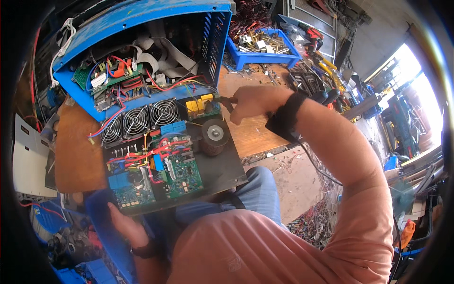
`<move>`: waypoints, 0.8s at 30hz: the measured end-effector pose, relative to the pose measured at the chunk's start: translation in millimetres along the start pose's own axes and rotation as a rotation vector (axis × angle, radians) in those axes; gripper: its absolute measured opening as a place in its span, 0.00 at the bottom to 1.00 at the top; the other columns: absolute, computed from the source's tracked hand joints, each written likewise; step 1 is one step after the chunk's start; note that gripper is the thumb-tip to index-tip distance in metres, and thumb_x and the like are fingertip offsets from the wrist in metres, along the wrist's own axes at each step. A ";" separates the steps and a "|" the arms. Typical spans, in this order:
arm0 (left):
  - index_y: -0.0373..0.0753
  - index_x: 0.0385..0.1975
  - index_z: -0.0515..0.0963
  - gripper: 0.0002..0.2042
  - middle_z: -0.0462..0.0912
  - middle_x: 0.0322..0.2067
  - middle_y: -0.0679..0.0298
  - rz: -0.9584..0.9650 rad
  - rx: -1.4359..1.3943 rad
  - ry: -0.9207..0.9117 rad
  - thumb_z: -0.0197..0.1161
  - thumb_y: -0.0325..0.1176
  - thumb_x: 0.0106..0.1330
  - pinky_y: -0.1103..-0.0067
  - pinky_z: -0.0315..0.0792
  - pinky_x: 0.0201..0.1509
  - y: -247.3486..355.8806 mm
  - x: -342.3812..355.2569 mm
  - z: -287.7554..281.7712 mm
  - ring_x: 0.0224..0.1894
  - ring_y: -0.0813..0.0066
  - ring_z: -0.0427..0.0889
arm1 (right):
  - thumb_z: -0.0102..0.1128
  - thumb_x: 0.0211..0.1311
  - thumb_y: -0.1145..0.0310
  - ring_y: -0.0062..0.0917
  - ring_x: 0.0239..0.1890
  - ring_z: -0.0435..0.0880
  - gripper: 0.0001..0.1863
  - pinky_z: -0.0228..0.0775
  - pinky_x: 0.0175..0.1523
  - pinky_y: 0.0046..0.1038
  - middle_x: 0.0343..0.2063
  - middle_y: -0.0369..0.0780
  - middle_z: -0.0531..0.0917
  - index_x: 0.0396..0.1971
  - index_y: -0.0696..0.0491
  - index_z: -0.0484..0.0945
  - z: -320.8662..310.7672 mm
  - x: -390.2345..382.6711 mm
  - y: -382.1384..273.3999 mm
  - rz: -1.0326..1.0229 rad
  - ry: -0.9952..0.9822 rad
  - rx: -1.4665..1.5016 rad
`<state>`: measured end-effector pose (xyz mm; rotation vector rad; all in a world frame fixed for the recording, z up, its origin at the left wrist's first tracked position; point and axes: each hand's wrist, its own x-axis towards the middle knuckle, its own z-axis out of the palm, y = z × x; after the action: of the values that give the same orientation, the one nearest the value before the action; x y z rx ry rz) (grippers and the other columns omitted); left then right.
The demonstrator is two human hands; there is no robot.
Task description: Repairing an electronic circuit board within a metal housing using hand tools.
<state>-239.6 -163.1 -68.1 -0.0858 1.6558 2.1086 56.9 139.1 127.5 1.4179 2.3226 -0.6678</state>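
A black chassis plate (222,176) extends from the mouth of a blue metal cabinet (142,13) toward my lap. It carries green circuit boards (184,173) with red wires, three round fans (164,111) in a row and a dark round coil (214,137). My left hand (126,226) grips the plate's near left corner, its fingers partly hidden. At the far right corner, my right hand (253,102) is closed around something small and dark, too unclear to name. Its fingertips are beside a small board with yellow blocks (201,105).
Beyond my right hand, a blue tray (265,57) holds brass-coloured pieces. Hand tools (312,80) and a red power drill (313,37) crowd the wooden bench (250,135). Scrap wire (312,217) lies in a heap at lower right. A white box (30,156) stands at left.
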 end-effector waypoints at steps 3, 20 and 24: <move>0.26 0.50 0.74 0.23 0.78 0.47 0.55 0.057 0.051 0.016 0.51 0.45 0.75 0.74 0.73 0.52 -1.3 -0.2 2.8 0.45 0.68 0.78 | 0.66 0.39 0.52 0.35 0.36 0.80 0.28 0.69 0.41 0.34 0.33 0.47 0.84 0.36 0.61 0.83 -22.0 4.8 -7.3 0.000 -0.064 -0.100; 0.27 0.54 0.72 0.25 0.77 0.52 0.55 0.063 0.066 -0.060 0.53 0.47 0.75 0.73 0.71 0.56 -4.0 2.4 -4.3 0.51 0.67 0.77 | 0.60 0.45 0.49 0.31 0.33 0.83 0.21 0.73 0.37 0.34 0.37 0.43 0.86 0.30 0.52 0.86 -78.0 30.4 -33.1 -0.115 0.031 -0.054; 0.26 0.55 0.72 0.25 0.77 0.51 0.53 0.055 0.052 -0.077 0.52 0.47 0.75 0.72 0.72 0.55 -4.8 6.2 -6.1 0.50 0.65 0.78 | 0.62 0.45 0.50 0.34 0.45 0.82 0.28 0.72 0.50 0.33 0.43 0.48 0.85 0.42 0.56 0.85 -31.2 15.7 -27.4 -0.099 0.193 0.009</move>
<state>-244.7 -166.0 -76.2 0.0574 1.6848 2.0801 24.1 157.2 151.4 1.4363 2.5553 -0.5916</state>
